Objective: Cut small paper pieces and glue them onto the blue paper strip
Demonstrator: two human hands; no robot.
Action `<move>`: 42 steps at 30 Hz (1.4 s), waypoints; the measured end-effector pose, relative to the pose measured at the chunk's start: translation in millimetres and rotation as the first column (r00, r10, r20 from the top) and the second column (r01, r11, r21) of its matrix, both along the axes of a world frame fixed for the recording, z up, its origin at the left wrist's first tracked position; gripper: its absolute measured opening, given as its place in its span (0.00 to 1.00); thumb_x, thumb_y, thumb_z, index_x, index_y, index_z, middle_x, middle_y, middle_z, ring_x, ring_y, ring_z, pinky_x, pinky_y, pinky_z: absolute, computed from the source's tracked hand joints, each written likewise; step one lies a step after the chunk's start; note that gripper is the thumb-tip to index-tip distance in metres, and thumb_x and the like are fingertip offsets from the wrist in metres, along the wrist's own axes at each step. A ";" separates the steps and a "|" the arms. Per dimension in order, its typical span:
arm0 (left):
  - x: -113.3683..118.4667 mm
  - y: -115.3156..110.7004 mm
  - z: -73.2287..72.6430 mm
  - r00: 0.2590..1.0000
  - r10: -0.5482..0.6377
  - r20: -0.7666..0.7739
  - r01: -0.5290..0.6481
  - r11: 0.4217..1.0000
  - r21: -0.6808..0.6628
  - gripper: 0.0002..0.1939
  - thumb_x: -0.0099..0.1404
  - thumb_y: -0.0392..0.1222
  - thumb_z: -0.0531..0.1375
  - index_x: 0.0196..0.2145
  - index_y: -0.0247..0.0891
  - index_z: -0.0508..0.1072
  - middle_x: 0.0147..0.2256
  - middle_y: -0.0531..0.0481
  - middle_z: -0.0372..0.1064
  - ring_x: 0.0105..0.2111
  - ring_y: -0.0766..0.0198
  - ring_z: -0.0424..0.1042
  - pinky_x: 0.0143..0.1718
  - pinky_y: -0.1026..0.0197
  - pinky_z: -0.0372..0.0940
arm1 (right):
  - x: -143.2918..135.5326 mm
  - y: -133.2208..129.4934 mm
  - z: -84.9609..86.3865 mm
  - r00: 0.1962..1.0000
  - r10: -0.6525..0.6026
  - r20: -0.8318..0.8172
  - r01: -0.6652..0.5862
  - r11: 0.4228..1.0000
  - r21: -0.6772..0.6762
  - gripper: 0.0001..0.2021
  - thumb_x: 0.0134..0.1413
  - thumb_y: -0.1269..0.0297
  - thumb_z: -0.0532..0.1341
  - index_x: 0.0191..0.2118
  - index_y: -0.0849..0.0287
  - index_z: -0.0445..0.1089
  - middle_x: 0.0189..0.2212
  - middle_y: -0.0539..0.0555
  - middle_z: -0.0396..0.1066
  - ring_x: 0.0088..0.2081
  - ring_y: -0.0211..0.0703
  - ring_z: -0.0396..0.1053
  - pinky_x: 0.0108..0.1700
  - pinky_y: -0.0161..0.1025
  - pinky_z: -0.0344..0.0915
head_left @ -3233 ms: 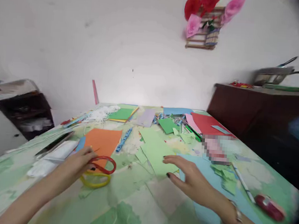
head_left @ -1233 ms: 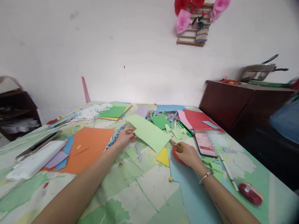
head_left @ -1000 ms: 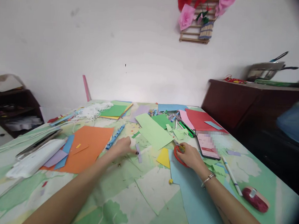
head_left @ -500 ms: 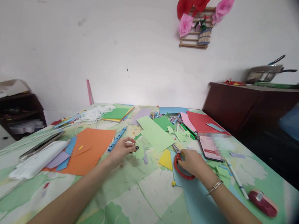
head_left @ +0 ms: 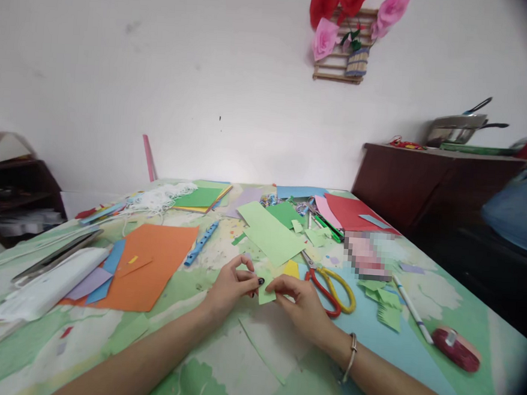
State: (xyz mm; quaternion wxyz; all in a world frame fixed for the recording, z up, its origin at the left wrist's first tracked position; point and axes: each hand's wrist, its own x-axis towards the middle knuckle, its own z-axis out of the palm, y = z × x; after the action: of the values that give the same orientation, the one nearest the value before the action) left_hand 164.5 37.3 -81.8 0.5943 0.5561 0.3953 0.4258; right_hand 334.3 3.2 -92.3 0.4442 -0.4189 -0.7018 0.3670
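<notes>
My left hand (head_left: 234, 283) and my right hand (head_left: 299, 302) meet over the middle of the table. Between them is a small light green piece of paper (head_left: 266, 292), pinched by the fingers of both. Just beyond my right hand lie scissors (head_left: 333, 289) with one red and one yellow handle loop, their blades pointing away to the left. A yellow piece of paper (head_left: 291, 268) peeks out beside the blades. Farther back rests a larger light green sheet (head_left: 270, 234). A blue sheet (head_left: 397, 357) extends under my right forearm.
Left of my hands lie an orange sheet (head_left: 150, 274), a blue flute-like stick (head_left: 202, 243) and a white power strip (head_left: 49, 288). Fringed green scraps (head_left: 386, 305), a white pen (head_left: 413, 310) and a dark red oval object (head_left: 456, 348) are on the right.
My right hand has let go of the scissors, which now lie on the table, and moved left to the small paper. My left hand has come right to meet it.
</notes>
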 end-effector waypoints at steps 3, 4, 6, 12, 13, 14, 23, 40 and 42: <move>1.2 -2.8 3.7 0.999 0.038 -0.027 -0.036 0.998 0.051 0.10 0.51 0.39 0.63 0.25 0.38 0.62 0.17 0.57 0.65 0.19 0.71 0.63 0.25 0.67 0.58 | 2.2 4.4 -5.2 0.993 -0.024 -0.117 0.013 0.996 -0.093 0.11 0.43 0.76 0.56 0.32 0.58 0.73 0.30 0.51 0.73 0.35 0.40 0.71 0.39 0.37 0.65; 1.5 -3.0 4.1 0.998 0.050 -0.033 -0.048 0.997 0.068 0.09 0.51 0.39 0.63 0.24 0.37 0.63 0.17 0.57 0.66 0.20 0.70 0.64 0.25 0.67 0.59 | 3.4 6.0 -5.4 0.988 -0.036 -0.150 0.019 0.994 -0.112 0.10 0.42 0.75 0.58 0.31 0.58 0.74 0.30 0.51 0.74 0.34 0.41 0.70 0.39 0.37 0.65; 2.1 -3.0 3.0 0.998 0.061 -0.032 -0.058 0.994 0.094 0.06 0.51 0.39 0.63 0.24 0.36 0.67 0.20 0.55 0.67 0.22 0.70 0.65 0.26 0.67 0.61 | 5.7 8.7 -4.4 0.978 -0.059 -0.201 0.035 0.992 -0.122 0.09 0.41 0.74 0.60 0.29 0.57 0.75 0.30 0.52 0.73 0.35 0.41 0.70 0.39 0.37 0.65; 4.3 -4.7 -5.2 0.999 -0.020 0.025 0.018 0.996 0.084 0.11 0.41 0.32 0.67 0.26 0.37 0.74 0.26 0.53 0.70 0.28 0.65 0.70 0.30 0.64 0.66 | 10.0 12.2 1.6 0.968 -0.088 -0.234 0.061 0.991 -0.117 0.08 0.41 0.71 0.62 0.28 0.53 0.77 0.32 0.51 0.71 0.36 0.40 0.68 0.39 0.37 0.63; 4.4 -5.0 -5.6 0.999 -0.021 0.026 0.019 0.996 0.084 0.11 0.41 0.32 0.67 0.26 0.37 0.74 0.27 0.52 0.70 0.28 0.64 0.70 0.30 0.64 0.66 | 10.3 12.4 2.2 0.969 -0.085 -0.233 0.061 0.992 -0.109 0.08 0.41 0.70 0.62 0.29 0.53 0.77 0.32 0.51 0.71 0.36 0.40 0.68 0.39 0.37 0.63; 4.2 -5.0 -5.8 1.000 -0.007 0.021 0.005 0.996 0.091 0.11 0.41 0.33 0.68 0.26 0.37 0.75 0.27 0.52 0.71 0.29 0.63 0.70 0.31 0.63 0.67 | 10.4 12.5 2.6 0.969 -0.086 -0.232 0.063 0.993 -0.104 0.07 0.42 0.69 0.62 0.28 0.53 0.77 0.32 0.51 0.71 0.36 0.40 0.68 0.39 0.37 0.62; 2.2 -2.4 -10.2 1.000 0.011 0.006 -0.012 0.985 0.173 0.09 0.43 0.32 0.66 0.26 0.38 0.76 0.27 0.51 0.72 0.28 0.63 0.71 0.30 0.63 0.68 | 8.6 13.0 0.5 0.932 -0.080 -0.355 -0.014 0.967 -0.256 0.06 0.40 0.63 0.65 0.26 0.59 0.73 0.24 0.49 0.72 0.27 0.37 0.67 0.34 0.35 0.63; 6.8 -2.3 -5.8 0.997 0.075 0.023 -0.077 0.992 0.105 0.06 0.48 0.38 0.66 0.20 0.34 0.74 0.22 0.52 0.69 0.25 0.69 0.67 0.29 0.68 0.61 | 4.7 12.4 -1.3 0.913 -0.093 -0.398 -0.021 0.961 -0.275 0.09 0.40 0.62 0.67 0.28 0.62 0.72 0.26 0.51 0.72 0.29 0.37 0.67 0.33 0.34 0.61; 7.3 -2.8 -5.7 0.996 0.082 0.029 -0.085 0.993 0.082 0.05 0.47 0.37 0.66 0.20 0.34 0.73 0.21 0.52 0.70 0.25 0.69 0.67 0.29 0.68 0.61 | 4.7 13.1 -0.8 0.915 -0.118 -0.386 0.003 0.958 -0.286 0.09 0.39 0.63 0.67 0.27 0.62 0.72 0.25 0.51 0.72 0.28 0.37 0.67 0.33 0.34 0.61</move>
State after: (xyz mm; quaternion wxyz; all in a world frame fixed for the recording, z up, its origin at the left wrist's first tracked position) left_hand 171.8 34.6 -87.5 0.5572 0.5579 0.3924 0.4736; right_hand 339.1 16.3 -93.1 0.5256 -0.4152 -0.5240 0.5261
